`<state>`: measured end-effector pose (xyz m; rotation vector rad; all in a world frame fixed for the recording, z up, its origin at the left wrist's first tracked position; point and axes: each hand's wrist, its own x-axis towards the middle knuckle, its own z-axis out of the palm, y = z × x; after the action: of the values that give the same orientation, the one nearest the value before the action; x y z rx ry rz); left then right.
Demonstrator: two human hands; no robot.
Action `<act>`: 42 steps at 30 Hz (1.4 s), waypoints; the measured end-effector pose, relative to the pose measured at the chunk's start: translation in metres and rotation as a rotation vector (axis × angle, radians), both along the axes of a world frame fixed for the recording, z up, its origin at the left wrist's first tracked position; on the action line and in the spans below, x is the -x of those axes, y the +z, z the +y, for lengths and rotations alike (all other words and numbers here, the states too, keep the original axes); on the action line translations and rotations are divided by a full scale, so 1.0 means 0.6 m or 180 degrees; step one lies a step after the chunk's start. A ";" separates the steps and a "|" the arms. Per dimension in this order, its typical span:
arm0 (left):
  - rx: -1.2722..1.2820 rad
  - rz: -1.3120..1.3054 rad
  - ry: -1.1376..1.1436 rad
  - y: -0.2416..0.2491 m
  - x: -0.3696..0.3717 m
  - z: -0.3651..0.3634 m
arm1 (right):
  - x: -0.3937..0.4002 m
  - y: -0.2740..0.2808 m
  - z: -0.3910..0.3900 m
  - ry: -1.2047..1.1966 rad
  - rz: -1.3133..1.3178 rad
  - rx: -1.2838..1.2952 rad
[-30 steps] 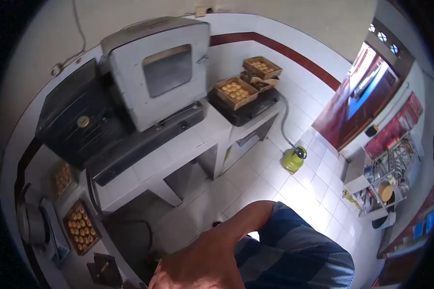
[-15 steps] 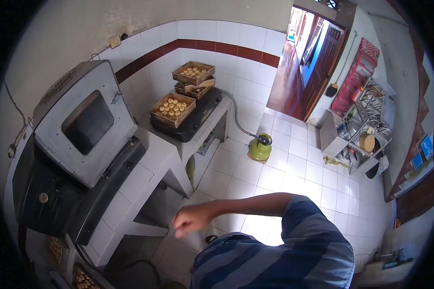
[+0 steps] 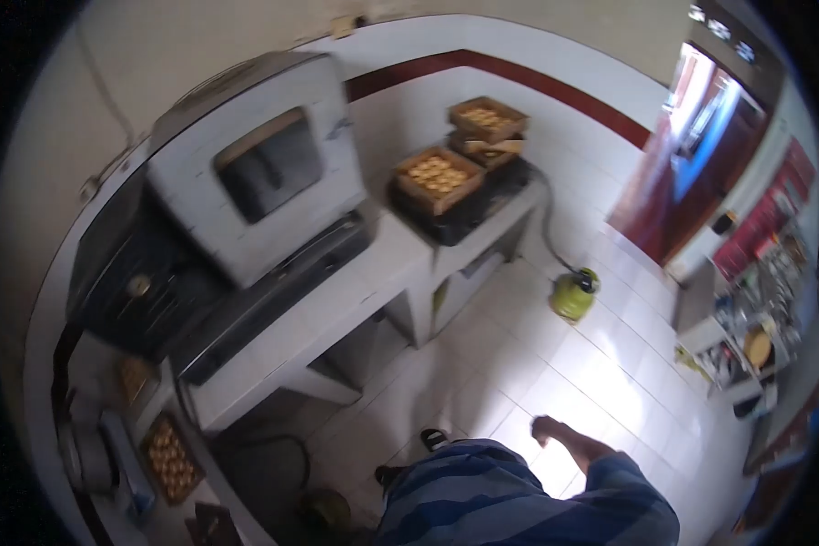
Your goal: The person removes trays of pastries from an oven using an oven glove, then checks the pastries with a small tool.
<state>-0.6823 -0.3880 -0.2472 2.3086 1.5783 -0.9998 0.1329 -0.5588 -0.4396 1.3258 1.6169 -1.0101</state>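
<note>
My right hand hangs low at my right side over the floor tiles, blurred and small, so its fingers cannot be made out; it touches no object that shows. My left hand is out of the frame. Ahead, a wooden tray of small round pale pieces rests on a black stove. Behind it are stacked trays, the top one holding similar pieces. The large metal oven with a dark window stands at the left. Another tray of golden pieces lies at the lower left.
A green gas cylinder with a hose stands on the floor beyond the tiled counter. At the right are a dish rack and an open doorway. A round object sits on the floor below the counter.
My right hand has swung from in front of my body out to the right. The view has turned left and down, bringing the lower-left tray and my feet further into the frame.
</note>
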 end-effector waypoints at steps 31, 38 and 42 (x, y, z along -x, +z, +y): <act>-0.0787 -0.1045 -0.0158 0.009 0.037 -0.014 | 0.092 0.177 0.039 -0.2901 0.2300 0.0444; -0.0436 -0.1334 0.0174 -0.004 0.049 -0.031 | 0.140 0.204 0.028 -0.3560 0.2475 0.0670; -0.0560 -0.0328 -0.0467 0.037 0.012 -0.015 | 0.147 0.225 0.016 -0.3883 0.2604 0.0828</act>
<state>-0.6897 -0.3969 -0.2252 2.5811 1.5317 -0.7843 0.0447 -0.5491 -0.3043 1.8310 0.9419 -2.6435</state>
